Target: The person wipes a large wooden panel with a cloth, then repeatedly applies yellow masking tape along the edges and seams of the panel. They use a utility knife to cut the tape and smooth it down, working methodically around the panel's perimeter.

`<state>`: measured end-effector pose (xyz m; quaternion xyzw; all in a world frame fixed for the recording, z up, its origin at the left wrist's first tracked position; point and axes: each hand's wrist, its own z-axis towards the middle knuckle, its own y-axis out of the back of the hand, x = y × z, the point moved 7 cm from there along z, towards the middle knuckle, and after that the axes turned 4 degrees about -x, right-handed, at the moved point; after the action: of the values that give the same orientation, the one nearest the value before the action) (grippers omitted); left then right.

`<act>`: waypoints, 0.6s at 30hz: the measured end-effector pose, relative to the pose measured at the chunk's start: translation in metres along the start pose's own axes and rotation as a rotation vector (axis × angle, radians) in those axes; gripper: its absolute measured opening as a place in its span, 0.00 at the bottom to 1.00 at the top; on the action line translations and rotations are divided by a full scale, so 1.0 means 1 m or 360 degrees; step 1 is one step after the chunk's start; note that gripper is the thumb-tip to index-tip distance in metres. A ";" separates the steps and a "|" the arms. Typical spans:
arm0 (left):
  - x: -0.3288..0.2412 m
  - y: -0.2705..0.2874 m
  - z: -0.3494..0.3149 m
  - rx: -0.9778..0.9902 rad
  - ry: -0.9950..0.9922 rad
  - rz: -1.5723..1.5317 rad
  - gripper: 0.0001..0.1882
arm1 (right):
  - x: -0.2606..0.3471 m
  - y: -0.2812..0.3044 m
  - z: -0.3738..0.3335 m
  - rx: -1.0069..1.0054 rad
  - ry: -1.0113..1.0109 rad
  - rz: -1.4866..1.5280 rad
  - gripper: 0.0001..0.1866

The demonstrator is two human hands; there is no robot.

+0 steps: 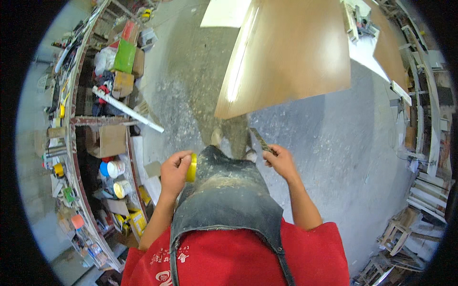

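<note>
The left hand [174,170] is curled around a small yellow round tin [191,167], gripping it by its rim just beside the dark dusty apron [229,190] that the person wears over a red shirt [238,257]. The right hand [280,161] is closed on the lower end of a thin flat tool [260,139], seemingly a scraper or brush, which angles up and away from the apron toward a large brown board [291,52]. That board lies tilted above the apron, its near corner almost over the person's shoes [217,138] on the dusty grey floor [334,152]. Left of the apron stands a cluttered shelf [76,143] with cardboard boxes, paint tubs and tape rolls. A long white strip [128,109] leans out from the shelf. Far to the right of the apron, wooden frames [405,233] are stacked.
</note>
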<state>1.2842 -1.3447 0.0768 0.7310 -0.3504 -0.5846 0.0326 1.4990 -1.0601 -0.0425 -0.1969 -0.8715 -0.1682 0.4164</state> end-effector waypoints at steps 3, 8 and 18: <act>-0.054 -0.011 0.012 0.0176 -0.0393 0.0225 0.12 | 0.073 -0.022 -0.010 -0.0014 0.0244 0.0504 0.20; -0.122 -0.022 0.032 0.0461 -0.1004 0.0332 0.14 | 0.184 -0.076 -0.020 0.0213 0.0548 0.0473 0.27; -0.134 0.072 0.149 0.0382 -0.1665 0.0538 0.33 | 0.273 -0.181 0.062 -0.0156 0.0651 0.0289 0.14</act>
<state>1.1104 -1.2713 0.1741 0.2760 -0.4962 -0.8119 -0.1357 1.2134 -1.1327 0.1138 -0.2564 -0.7384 -0.2085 0.5879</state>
